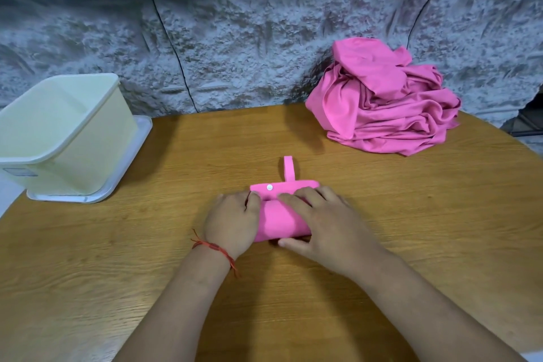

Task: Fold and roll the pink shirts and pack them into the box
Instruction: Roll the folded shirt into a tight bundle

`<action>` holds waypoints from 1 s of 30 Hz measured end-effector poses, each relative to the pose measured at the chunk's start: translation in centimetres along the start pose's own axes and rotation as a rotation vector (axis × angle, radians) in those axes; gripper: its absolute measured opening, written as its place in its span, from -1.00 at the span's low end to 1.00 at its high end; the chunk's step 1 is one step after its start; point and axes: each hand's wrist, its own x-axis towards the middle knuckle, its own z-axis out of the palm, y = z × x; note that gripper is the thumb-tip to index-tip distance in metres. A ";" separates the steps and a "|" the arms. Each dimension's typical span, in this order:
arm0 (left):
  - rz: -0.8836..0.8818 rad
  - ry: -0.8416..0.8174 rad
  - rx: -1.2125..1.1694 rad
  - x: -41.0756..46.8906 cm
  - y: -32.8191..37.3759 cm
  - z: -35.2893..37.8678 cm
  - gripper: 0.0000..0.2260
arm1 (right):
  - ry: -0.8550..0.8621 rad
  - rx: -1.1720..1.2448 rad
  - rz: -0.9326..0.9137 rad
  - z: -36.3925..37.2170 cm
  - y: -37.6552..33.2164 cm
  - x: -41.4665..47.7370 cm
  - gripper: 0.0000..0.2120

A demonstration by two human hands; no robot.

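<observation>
Pink rolled shirt (283, 222) is lying mid-way across the wooden table (411, 214), both hands gripping it: left hand (232, 222) curling round its left end, right hand (320, 223) wrapping over the top. Loose pink shirts (385, 103) are sitting heaped far right, the cream box (58, 132) standing far left.

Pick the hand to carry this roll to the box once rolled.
Left. The box sits left of the roll, nearest the left hand, which grips the roll's left end. The right hand would likely need to cross over.
</observation>
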 end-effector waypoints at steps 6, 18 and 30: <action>0.164 0.203 0.134 -1.1 1.0 -0.4 -0.69 | -0.178 0.034 0.037 -0.7 0.9 2.6 -0.14; 0.280 0.257 -0.131 -1.4 0.4 1.1 -0.72 | -0.287 0.190 0.057 -1.1 1.9 4.3 -0.14; -0.113 0.007 -0.049 1.7 2.4 -0.5 -0.48 | 0.140 0.181 -0.038 1.5 1.2 -1.2 -0.33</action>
